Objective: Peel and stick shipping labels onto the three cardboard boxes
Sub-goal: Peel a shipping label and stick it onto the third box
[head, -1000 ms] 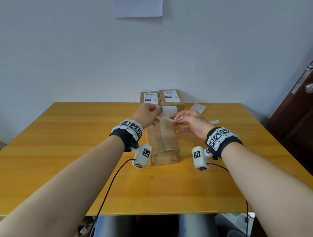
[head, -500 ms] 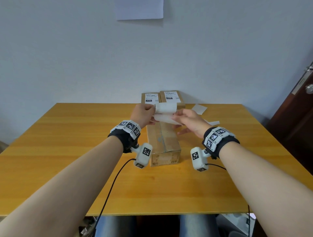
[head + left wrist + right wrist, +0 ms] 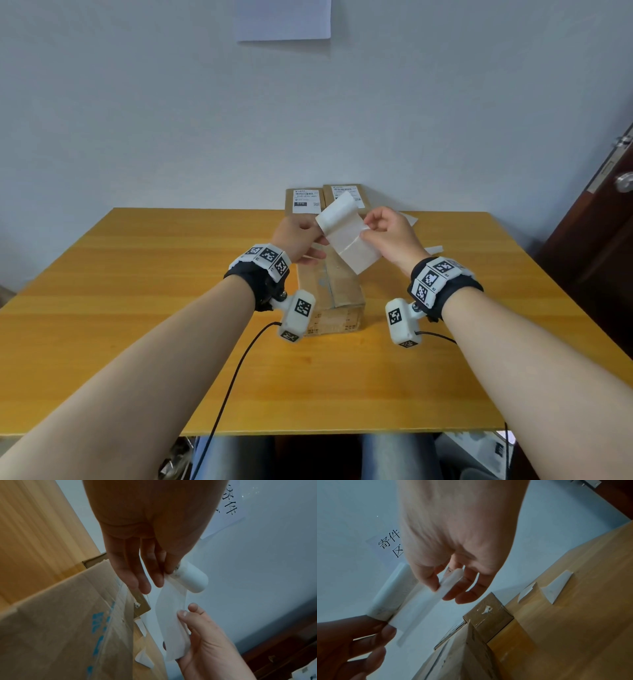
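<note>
Above the unlabelled cardboard box (image 3: 334,294), both hands hold a white label sheet (image 3: 349,240) in the air, split into two layers. My left hand (image 3: 305,236) pinches the left edge, where one layer curls up into a roll (image 3: 190,578). My right hand (image 3: 376,233) pinches the flatter layer (image 3: 171,628), which hangs down toward the box top. Neither hand touches the box. Two more boxes (image 3: 303,202) (image 3: 346,195) stand at the table's far edge, each with a printed label on top.
White backing scraps (image 3: 433,248) (image 3: 556,586) lie on the wooden table (image 3: 171,274) to the right of the boxes. A paper notice (image 3: 284,20) hangs on the wall. A dark door (image 3: 599,222) is at the far right. Wrist camera cables trail to the near edge.
Both hands have lifted off the near box's top. The sheet has come apart between them, the curled layer now standing higher and the flat layer stretched out longer.
</note>
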Tool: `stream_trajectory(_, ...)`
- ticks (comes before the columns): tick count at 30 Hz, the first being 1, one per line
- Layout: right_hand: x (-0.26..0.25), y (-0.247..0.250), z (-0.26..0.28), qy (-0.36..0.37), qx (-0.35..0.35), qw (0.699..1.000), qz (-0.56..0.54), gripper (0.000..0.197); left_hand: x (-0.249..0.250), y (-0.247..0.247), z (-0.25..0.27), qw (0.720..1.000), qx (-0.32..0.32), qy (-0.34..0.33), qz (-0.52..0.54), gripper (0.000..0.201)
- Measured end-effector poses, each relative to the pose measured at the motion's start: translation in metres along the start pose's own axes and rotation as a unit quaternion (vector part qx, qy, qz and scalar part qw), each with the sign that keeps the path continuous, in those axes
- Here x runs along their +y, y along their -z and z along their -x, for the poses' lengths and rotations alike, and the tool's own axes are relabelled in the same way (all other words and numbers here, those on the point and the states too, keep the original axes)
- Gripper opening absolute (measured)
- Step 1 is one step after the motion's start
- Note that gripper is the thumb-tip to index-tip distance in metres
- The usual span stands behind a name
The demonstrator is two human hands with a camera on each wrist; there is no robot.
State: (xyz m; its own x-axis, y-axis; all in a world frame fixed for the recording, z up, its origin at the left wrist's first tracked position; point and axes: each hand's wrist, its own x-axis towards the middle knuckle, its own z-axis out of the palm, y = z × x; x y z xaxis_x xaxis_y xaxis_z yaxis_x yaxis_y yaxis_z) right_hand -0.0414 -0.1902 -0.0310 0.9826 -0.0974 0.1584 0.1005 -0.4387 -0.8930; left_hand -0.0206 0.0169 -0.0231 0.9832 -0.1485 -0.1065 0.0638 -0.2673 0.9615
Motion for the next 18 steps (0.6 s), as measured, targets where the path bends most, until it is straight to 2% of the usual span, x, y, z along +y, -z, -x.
stream_trajectory(3,0.000,0.001,0.001,0.024,-0.016,0.999,0.025,0.021,0.001,-0.004,-0.001,1.000,0.006,0.006,0.015,0.027)
stream_trajectory(9,0.007,0.001,0.000,0.026,-0.092,0.995,0.040,0.056,0.001,-0.006,-0.003,0.998,0.037,-0.039,-0.014,0.029)
stream_trajectory(14,0.001,0.003,0.009,0.004,-0.118,0.992,0.046,0.058,0.000,-0.004,-0.001,0.993,0.039,-0.098,-0.057,0.038)
stream_trajectory(16,0.000,0.002,0.009,-0.001,-0.120,0.992,0.046,0.058,-0.001,-0.003,-0.003,0.990,0.073,-0.104,-0.056,0.040)
stream_trajectory(18,0.002,0.001,0.007,-0.014,-0.116,0.993,0.034,0.057,-0.002,-0.001,-0.007,0.989,0.115,-0.092,-0.012,0.040)
